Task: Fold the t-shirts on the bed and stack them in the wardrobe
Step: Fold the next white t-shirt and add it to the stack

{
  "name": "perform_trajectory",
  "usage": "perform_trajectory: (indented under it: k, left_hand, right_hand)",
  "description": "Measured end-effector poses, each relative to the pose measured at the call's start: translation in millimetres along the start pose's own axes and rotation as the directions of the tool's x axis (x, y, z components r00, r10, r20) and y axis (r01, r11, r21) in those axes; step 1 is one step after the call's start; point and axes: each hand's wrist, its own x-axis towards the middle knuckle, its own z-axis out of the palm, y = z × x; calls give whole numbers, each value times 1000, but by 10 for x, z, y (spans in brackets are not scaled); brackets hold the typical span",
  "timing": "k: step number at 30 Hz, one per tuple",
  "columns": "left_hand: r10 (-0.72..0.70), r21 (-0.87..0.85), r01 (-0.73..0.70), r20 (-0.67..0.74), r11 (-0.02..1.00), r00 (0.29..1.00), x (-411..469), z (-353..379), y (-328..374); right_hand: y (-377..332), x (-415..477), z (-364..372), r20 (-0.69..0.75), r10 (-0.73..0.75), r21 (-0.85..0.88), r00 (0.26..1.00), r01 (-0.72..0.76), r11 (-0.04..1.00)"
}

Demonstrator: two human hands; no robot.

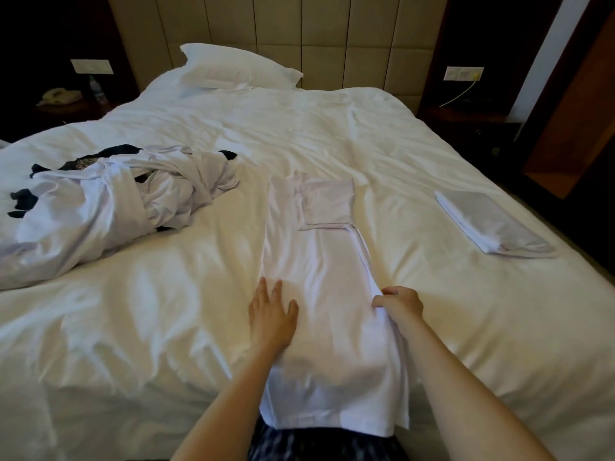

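Observation:
A white t-shirt (319,277) lies lengthwise on the bed (416,154), folded into a long narrow strip with its sleeves tucked in. Its hem hangs over the near bed edge. My left hand (271,316) lies flat with straight fingers on the strip's left side. My right hand (399,304) pinches the strip's right edge. A folded white t-shirt (489,222) rests at the bed's right side. A heap of unfolded white and dark garments (109,197) sits at the left.
A pillow (233,66) lies at the padded headboard. A nightstand at the left holds a phone (61,94) and a bottle (96,89). At the right are a dark nightstand (466,124) with a cable and a wooden opening (572,128).

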Motion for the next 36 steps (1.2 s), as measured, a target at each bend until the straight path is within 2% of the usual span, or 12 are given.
perform_trajectory:
  k: [3, 7, 12, 15, 19, 22, 25, 27, 29, 31, 34, 36]
  left_hand:
    - [-152, -353, 110, -94, 929, 984, -116, -89, -36]
    - [-251, -615, 211, 23, 760, 968, -243, -218, -148]
    - [-224, -671, 262, 146, 694, 964, -599, -191, -230]
    - [-169, -663, 285, 235, 693, 957, -802, -90, -290]
    - [-99, -655, 238, 242, 717, 965, -950, -92, -327]
    - [-48, -629, 165, 199, 759, 979, -1014, -134, -352]
    - [4, -682, 145, 212, 717, 977, -1091, -153, -425]
    - [8, -711, 156, 222, 686, 975, -1104, -203, -459]
    - [-7, -738, 176, 226, 651, 974, -1064, -274, -471]
    - [-26, -789, 267, 304, 554, 952, -1016, -381, -420]
    - [-59, -805, 454, 470, 382, 881, -966, -503, -307]
    - [-44, -833, 541, 540, 119, 841, -914, -585, -237]
  right_hand:
    - [130, -82, -42, 45, 26, 42, 999, -28, 999]
    - [245, -242, -53, 72, 5, 97, 997, -12, 995]
    - [362, -442, -79, 114, 0, 168, 993, -19, 986]
    - [449, -541, -99, 164, -29, 223, 986, -8, 975]
    - [642, -685, -203, 323, -103, 241, 941, 23, 970]
    - [801, -748, -247, 372, -173, 246, 912, 83, 966]
    - [770, -821, -268, 413, -262, 282, 873, 151, 947]
    - [694, -858, -321, 450, -226, 377, 864, 46, 925]
    - [640, -898, -370, 498, -171, 375, 850, -34, 927]
    - [599, -905, -396, 506, -117, 359, 854, -86, 929]
    - [531, -899, -402, 541, -36, 444, 840, -249, 861]
    - [494, -885, -410, 585, -13, 519, 811, -363, 774]
